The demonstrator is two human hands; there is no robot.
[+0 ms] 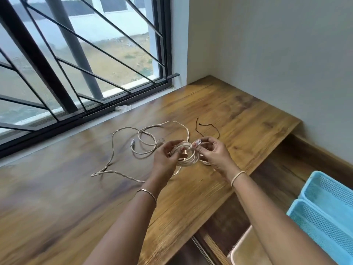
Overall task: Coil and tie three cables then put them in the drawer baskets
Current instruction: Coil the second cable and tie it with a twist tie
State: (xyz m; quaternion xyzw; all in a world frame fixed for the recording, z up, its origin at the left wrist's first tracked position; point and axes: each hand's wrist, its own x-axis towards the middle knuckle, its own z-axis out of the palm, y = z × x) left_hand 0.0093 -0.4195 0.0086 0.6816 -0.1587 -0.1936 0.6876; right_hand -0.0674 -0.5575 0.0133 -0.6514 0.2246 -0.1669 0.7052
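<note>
A coil of cream cable (pixel 188 158) hangs between both hands above the wooden tabletop (pixel 229 111). My left hand (pixel 168 155) grips the left side of the coil. My right hand (pixel 210 150) pinches the cable's clear plug (pixel 198 141) at the top of the coil. More cream cable lies loose on the table to the left, with a small loop (pixel 147 144) and a long twisted strand (pixel 112 165). A thin dark tie string (pixel 207 126) lies just behind my right hand.
Two light-blue mesh baskets (pixel 324 217) sit in the open drawer at the lower right, beside a pale beige basket (pixel 246 247). A barred window (pixel 76 64) runs along the table's far edge. A grey wall (pixel 286 64) closes the right side.
</note>
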